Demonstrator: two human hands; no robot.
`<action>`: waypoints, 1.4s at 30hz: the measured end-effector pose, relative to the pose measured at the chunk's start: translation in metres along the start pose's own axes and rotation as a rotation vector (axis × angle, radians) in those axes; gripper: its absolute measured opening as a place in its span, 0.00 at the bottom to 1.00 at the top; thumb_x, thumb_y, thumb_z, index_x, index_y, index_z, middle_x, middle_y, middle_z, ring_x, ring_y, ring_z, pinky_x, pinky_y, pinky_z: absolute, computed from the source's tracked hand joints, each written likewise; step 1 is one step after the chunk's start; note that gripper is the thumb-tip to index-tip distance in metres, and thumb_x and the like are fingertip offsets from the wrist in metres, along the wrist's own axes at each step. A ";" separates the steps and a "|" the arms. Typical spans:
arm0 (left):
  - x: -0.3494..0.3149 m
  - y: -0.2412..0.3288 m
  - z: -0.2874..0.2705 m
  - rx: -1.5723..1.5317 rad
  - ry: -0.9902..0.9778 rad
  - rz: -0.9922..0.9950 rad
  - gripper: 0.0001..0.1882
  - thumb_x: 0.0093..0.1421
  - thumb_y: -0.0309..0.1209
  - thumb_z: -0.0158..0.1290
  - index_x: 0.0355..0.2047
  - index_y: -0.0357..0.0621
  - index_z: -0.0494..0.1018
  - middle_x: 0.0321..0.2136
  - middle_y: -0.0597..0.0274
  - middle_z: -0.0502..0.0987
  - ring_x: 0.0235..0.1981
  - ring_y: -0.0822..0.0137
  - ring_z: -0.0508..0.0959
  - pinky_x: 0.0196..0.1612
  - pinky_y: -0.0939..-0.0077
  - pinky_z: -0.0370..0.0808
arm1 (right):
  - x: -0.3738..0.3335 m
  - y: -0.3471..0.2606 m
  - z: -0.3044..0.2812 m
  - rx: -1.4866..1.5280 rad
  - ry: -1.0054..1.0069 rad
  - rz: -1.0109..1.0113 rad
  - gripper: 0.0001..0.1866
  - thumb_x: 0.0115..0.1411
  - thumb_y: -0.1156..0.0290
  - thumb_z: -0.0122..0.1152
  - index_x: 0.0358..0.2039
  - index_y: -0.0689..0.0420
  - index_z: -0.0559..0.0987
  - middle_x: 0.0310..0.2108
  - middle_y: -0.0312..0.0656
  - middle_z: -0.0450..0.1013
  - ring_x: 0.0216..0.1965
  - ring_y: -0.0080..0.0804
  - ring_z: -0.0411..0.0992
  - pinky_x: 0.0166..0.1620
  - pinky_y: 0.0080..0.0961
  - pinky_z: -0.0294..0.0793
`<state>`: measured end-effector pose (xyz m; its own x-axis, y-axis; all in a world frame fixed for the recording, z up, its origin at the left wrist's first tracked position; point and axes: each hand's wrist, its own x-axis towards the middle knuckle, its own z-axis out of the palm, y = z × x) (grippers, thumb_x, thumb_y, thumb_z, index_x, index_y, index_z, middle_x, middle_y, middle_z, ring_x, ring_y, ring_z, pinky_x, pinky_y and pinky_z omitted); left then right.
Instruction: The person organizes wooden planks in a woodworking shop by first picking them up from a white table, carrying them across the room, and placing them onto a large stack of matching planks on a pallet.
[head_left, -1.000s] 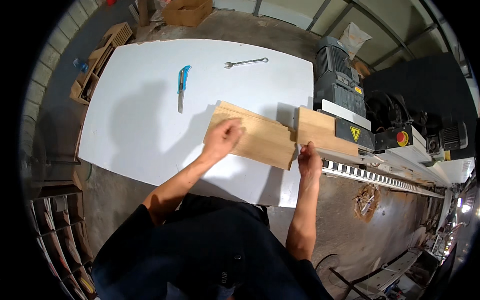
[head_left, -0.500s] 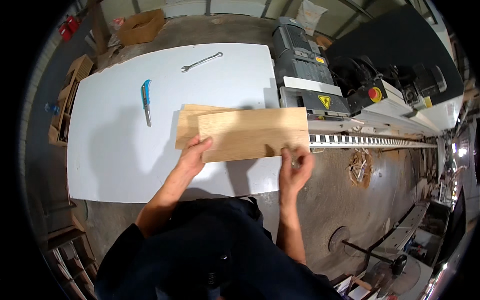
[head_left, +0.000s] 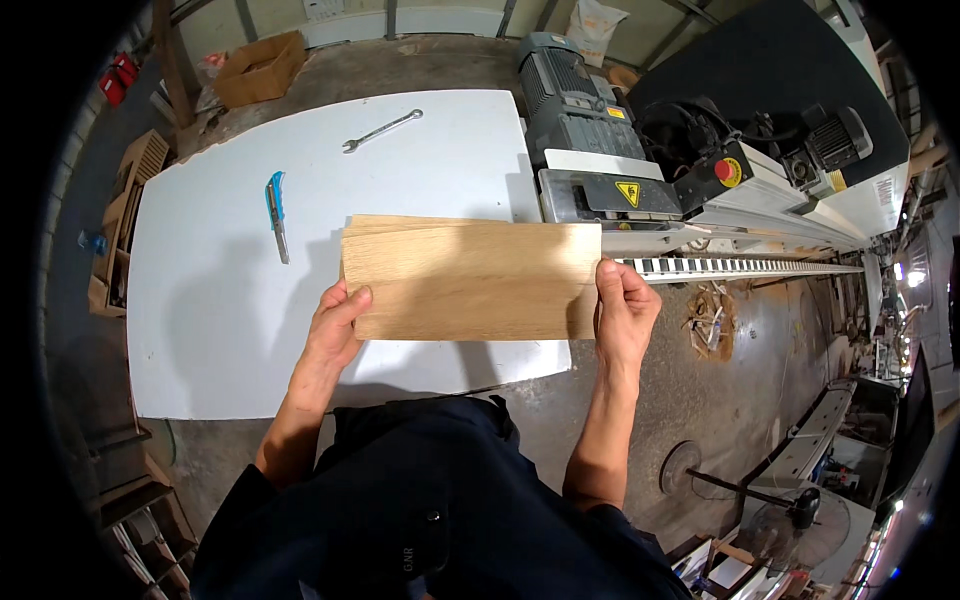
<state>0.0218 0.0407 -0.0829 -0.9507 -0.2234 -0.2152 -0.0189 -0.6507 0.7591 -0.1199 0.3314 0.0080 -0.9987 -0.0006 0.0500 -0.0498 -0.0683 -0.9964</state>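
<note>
Right hand (head_left: 626,312) has moved from the upper wooden board's (head_left: 470,282) near edge to its right end, and that board now covers more of the lower board (head_left: 385,221). Long axis runs left-right between the hands, over the tabletop's (head_left: 220,365) near right part, each hand about equally near at opposite ends. Left grip (head_left: 335,325) holds the near left corner, thumb on top, right pinches the right end; can't tell if left also holds the lower board.

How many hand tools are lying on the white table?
2: a blue knife toward the left side, and a wrench farther back, to the knife's right. The held wooden board could be hiding more.
</note>
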 end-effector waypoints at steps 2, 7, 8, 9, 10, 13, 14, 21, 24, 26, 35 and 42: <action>-0.002 0.004 0.003 -0.021 0.018 -0.004 0.19 0.60 0.28 0.49 0.52 0.37 0.65 0.45 0.59 0.74 0.46 0.70 0.73 0.51 0.73 0.69 | -0.003 -0.009 0.001 -0.004 -0.040 0.000 0.08 0.57 0.73 0.61 0.34 0.65 0.79 0.21 0.31 0.73 0.23 0.10 0.65 0.27 0.09 0.63; -0.006 0.012 0.009 0.005 -0.074 0.056 0.22 0.59 0.29 0.52 0.52 0.37 0.65 0.46 0.59 0.73 0.47 0.69 0.73 0.51 0.73 0.68 | -0.003 -0.027 0.010 -0.120 -0.089 -0.115 0.08 0.57 0.72 0.61 0.33 0.65 0.78 0.20 0.29 0.72 0.21 0.10 0.64 0.26 0.08 0.61; -0.006 0.012 0.008 0.004 -0.076 0.054 0.22 0.59 0.29 0.52 0.52 0.37 0.65 0.46 0.59 0.73 0.47 0.69 0.73 0.51 0.73 0.68 | -0.003 -0.028 0.008 -0.143 -0.111 -0.124 0.09 0.57 0.72 0.61 0.32 0.66 0.78 0.20 0.29 0.73 0.22 0.10 0.64 0.26 0.08 0.61; -0.005 0.013 0.007 0.013 -0.079 0.060 0.22 0.58 0.30 0.52 0.52 0.36 0.65 0.46 0.59 0.74 0.47 0.69 0.73 0.51 0.73 0.68 | -0.002 -0.029 0.006 -0.145 -0.112 -0.124 0.09 0.57 0.72 0.61 0.32 0.66 0.78 0.20 0.29 0.73 0.22 0.10 0.64 0.26 0.08 0.61; -0.005 0.013 0.007 0.023 -0.081 0.066 0.22 0.58 0.30 0.52 0.52 0.36 0.65 0.46 0.59 0.74 0.46 0.70 0.73 0.51 0.73 0.68 | -0.002 -0.030 0.003 -0.178 -0.086 -0.146 0.09 0.58 0.71 0.60 0.29 0.64 0.77 0.19 0.28 0.70 0.21 0.10 0.62 0.26 0.09 0.61; -0.005 0.012 0.008 0.004 -0.083 0.058 0.23 0.58 0.30 0.53 0.52 0.36 0.65 0.46 0.59 0.74 0.46 0.70 0.73 0.51 0.74 0.68 | -0.005 -0.032 0.005 -0.159 -0.009 -0.167 0.16 0.62 0.66 0.55 0.20 0.61 0.74 0.16 0.24 0.63 0.20 0.11 0.56 0.24 0.13 0.57; -0.005 0.011 0.008 0.004 -0.080 0.060 0.23 0.58 0.30 0.53 0.52 0.36 0.65 0.46 0.59 0.74 0.46 0.70 0.73 0.51 0.74 0.68 | -0.003 -0.028 0.004 -0.158 -0.012 -0.166 0.16 0.62 0.66 0.55 0.20 0.61 0.74 0.16 0.24 0.63 0.20 0.11 0.56 0.24 0.13 0.57; -0.006 0.012 0.006 0.103 0.033 0.031 0.21 0.59 0.28 0.50 0.52 0.35 0.65 0.45 0.59 0.74 0.45 0.71 0.73 0.50 0.76 0.68 | 0.007 -0.002 0.007 -0.232 -0.062 -0.014 0.15 0.63 0.66 0.53 0.23 0.61 0.78 0.19 0.27 0.68 0.20 0.11 0.58 0.23 0.12 0.56; -0.004 0.012 0.002 0.190 0.151 0.018 0.20 0.59 0.27 0.49 0.52 0.34 0.65 0.43 0.60 0.74 0.44 0.72 0.73 0.49 0.76 0.69 | 0.022 0.042 0.006 -0.034 -0.133 0.102 0.15 0.63 0.65 0.53 0.25 0.62 0.79 0.21 0.30 0.72 0.21 0.12 0.62 0.25 0.13 0.60; 0.002 0.010 -0.001 0.251 0.232 0.029 0.20 0.60 0.26 0.48 0.52 0.34 0.65 0.43 0.60 0.74 0.43 0.72 0.73 0.48 0.76 0.68 | 0.026 0.072 0.015 -0.031 -0.153 0.146 0.15 0.63 0.64 0.53 0.28 0.64 0.80 0.22 0.32 0.73 0.24 0.13 0.65 0.28 0.13 0.64; 0.059 -0.018 -0.082 1.771 0.706 0.373 0.33 0.51 0.39 0.58 0.51 0.26 0.64 0.41 0.46 0.74 0.40 0.55 0.75 0.48 0.68 0.70 | 0.050 0.145 0.054 -0.769 -0.296 -0.277 0.16 0.52 0.65 0.62 0.34 0.67 0.76 0.29 0.53 0.73 0.33 0.47 0.71 0.37 0.36 0.71; 0.072 0.028 -0.044 0.529 0.328 -0.387 0.35 0.52 0.41 0.60 0.51 0.26 0.63 0.46 0.41 0.71 0.46 0.55 0.74 0.48 0.65 0.72 | 0.056 0.160 0.051 -0.322 -0.397 0.440 0.24 0.49 0.53 0.68 0.27 0.65 0.75 0.23 0.39 0.71 0.25 0.23 0.68 0.27 0.22 0.68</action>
<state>-0.0335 -0.0258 -0.1043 -0.7058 -0.3084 -0.6378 -0.5605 -0.3077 0.7689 -0.1834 0.2693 -0.1448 -0.8521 -0.3308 -0.4055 0.3015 0.3231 -0.8971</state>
